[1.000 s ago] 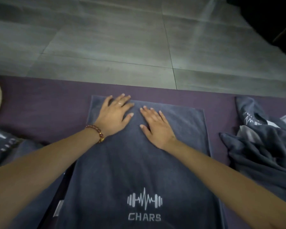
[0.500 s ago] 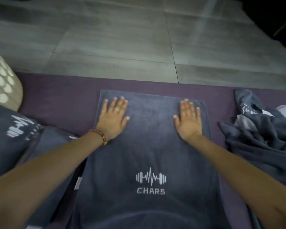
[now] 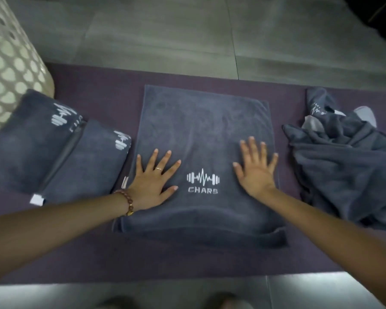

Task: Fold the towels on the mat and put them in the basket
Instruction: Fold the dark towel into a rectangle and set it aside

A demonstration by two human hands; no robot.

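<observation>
Two hands lie flat on the centre towel (image 3: 201, 121), which sits mid-frame on the purple mat (image 3: 98, 94), long axis running up-frame, logo upright. Left hand (image 3: 153, 182) presses beside the logo and right hand (image 3: 255, 170) at the right edge, fingers (image 3: 152, 159) splayed apart. Folded towels (image 3: 54, 148) crowd its left edge, a crumpled pile (image 3: 343, 170) sits right, and bare mat shows below.

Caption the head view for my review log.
Left hand and right hand press a grey towel flat on the purple mat.
</observation>
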